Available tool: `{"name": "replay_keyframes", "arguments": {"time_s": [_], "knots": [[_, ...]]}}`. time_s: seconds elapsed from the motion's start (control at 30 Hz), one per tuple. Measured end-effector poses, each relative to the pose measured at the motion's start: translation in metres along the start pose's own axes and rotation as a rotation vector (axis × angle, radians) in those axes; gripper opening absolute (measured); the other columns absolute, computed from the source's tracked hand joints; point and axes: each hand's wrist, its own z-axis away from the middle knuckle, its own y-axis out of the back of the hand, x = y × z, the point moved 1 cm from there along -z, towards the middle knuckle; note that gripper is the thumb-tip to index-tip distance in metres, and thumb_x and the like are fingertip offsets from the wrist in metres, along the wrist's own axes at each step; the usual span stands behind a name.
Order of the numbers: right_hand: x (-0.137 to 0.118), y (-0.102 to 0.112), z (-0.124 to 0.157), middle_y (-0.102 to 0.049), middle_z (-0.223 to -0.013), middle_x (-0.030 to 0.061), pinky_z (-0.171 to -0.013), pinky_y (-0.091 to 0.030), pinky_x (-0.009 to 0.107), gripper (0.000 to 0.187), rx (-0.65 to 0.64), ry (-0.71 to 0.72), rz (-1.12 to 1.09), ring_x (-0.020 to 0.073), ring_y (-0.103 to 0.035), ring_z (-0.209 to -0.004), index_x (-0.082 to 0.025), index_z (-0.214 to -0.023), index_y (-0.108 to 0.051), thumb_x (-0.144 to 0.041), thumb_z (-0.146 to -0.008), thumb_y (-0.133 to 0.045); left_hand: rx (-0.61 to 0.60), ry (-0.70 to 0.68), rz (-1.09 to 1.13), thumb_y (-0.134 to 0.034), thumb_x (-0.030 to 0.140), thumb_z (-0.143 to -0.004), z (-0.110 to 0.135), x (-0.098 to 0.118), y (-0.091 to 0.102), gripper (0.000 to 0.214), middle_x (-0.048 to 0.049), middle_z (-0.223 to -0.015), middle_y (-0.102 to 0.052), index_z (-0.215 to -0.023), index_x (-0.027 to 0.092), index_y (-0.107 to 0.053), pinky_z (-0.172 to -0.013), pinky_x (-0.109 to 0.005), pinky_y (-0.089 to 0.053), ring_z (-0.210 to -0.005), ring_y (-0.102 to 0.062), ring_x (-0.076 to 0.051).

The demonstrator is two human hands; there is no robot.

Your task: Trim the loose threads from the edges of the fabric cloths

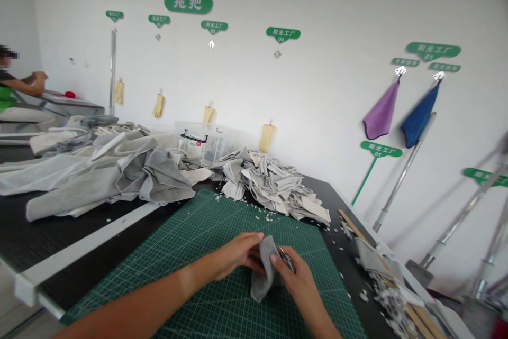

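Over the green cutting mat (190, 233), a small piece of grey fabric (261, 287) is held up between both hands, bent into a curve. My left hand (238, 255) is closed on its upper left edge, thumb on top and fingers behind. My right hand (297, 274) pinches the right side of the same piece with thumb and fingers. A slim metal tool with a blue part (286, 258) is also in my right hand, mostly hidden by the fingers, so its kind is unclear. Past the mat lies a heap of cut grey fabric pieces (273, 183).
Large grey fabric sheets (119, 170) are piled on the left of the black table (75, 296). A clear plastic box (194, 143) stands behind. Scraps and wooden strips (420, 323) lie at right. Mop handles (405, 175) lean by the wall. A person (19, 90) sits far left.
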Motion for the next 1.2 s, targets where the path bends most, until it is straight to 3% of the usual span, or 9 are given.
{"name": "replay_keyframes", "arguments": {"time_s": [0.1,0.23,0.4,0.6,0.77,0.97,1.1,1.2], "knots": [[0.000,-0.003,0.007,-0.068,-0.094,0.0047,-0.077,-0.046,0.029,0.044,0.036,0.080,0.109,0.0211,-0.061,-0.086,-0.019,-0.098,-0.067,-0.061,-0.087,-0.060,-0.064,0.077,-0.012,-0.055,0.057,-0.089,0.007,0.001,-0.004,0.050,-0.0161,-0.098,-0.069,-0.102,0.011,-0.069,-0.077,-0.040,-0.058,-0.089,-0.068,-0.025],[-0.003,-0.008,0.018,-0.067,-0.087,0.0028,-0.069,-0.044,0.026,0.036,0.037,0.095,0.190,0.0183,-0.060,-0.077,-0.020,-0.100,-0.065,-0.054,-0.092,-0.057,-0.113,0.125,-0.147,-0.060,0.050,-0.086,0.013,0.007,-0.003,0.042,-0.0129,-0.095,-0.070,-0.106,0.015,-0.070,-0.067,-0.032,-0.058,-0.082,-0.068,-0.022],[-0.007,-0.008,0.029,-0.057,-0.068,-0.0024,-0.060,-0.036,0.023,0.024,0.063,0.156,0.399,0.0146,-0.053,-0.062,-0.024,-0.095,-0.064,-0.045,-0.095,-0.054,-0.143,0.272,-0.221,-0.051,0.064,-0.087,0.011,0.008,0.008,0.056,-0.0171,-0.098,-0.071,-0.103,0.013,-0.069,-0.054,-0.030,-0.056,-0.072,-0.069,-0.022],[-0.012,-0.006,0.035,-0.064,-0.076,-0.0017,-0.064,-0.037,0.024,0.020,0.035,0.217,0.494,0.0159,-0.060,-0.066,-0.027,-0.109,-0.064,-0.036,-0.095,-0.053,-0.109,0.370,-0.247,-0.052,0.070,-0.083,0.006,-0.002,0.020,0.059,-0.0140,-0.096,-0.071,-0.103,0.016,-0.066,-0.050,-0.031,-0.055,-0.067,-0.068,-0.022],[-0.017,-0.008,0.037,-0.067,-0.080,-0.0020,-0.065,-0.037,0.024,0.020,-0.025,0.210,0.479,0.0160,-0.061,-0.069,-0.029,-0.109,-0.067,-0.034,-0.093,-0.055,-0.103,0.263,-0.307,-0.057,0.062,-0.084,0.008,-0.001,0.013,0.050,-0.0108,-0.092,-0.069,-0.099,0.016,-0.067,-0.056,-0.029,-0.056,-0.071,-0.066,-0.019],[-0.014,-0.011,0.032,-0.055,-0.067,-0.0019,-0.061,-0.034,0.024,0.029,0.083,0.137,0.346,0.0149,-0.051,-0.063,-0.024,-0.093,-0.068,-0.047,-0.096,-0.052,-0.009,0.130,-0.407,-0.059,0.056,-0.084,0.006,-0.005,0.010,0.039,-0.0021,-0.074,-0.056,-0.085,0.017,-0.064,-0.058,-0.030,-0.054,-0.069,-0.059,-0.017],[-0.009,-0.010,0.026,-0.053,-0.068,-0.0011,-0.061,-0.034,0.024,0.041,0.151,0.138,0.255,0.0145,-0.048,-0.066,-0.019,-0.073,-0.058,-0.052,-0.096,-0.051,-0.029,0.031,-0.542,-0.055,0.044,-0.087,0.004,-0.007,0.007,0.030,0.0008,-0.068,-0.051,-0.077,0.016,-0.057,-0.055,-0.025,-0.046,-0.063,-0.054,-0.015],[-0.006,-0.008,0.025,-0.051,-0.066,-0.0023,-0.059,-0.034,0.023,0.041,0.173,0.099,0.240,0.0137,-0.047,-0.065,-0.020,-0.073,-0.054,-0.054,-0.094,-0.053,-0.033,-0.091,-0.715,-0.051,0.036,-0.090,0.007,-0.004,0.000,0.029,0.0026,-0.063,-0.045,-0.069,0.016,-0.050,-0.053,-0.022,-0.037,-0.058,-0.047,-0.011]]}}
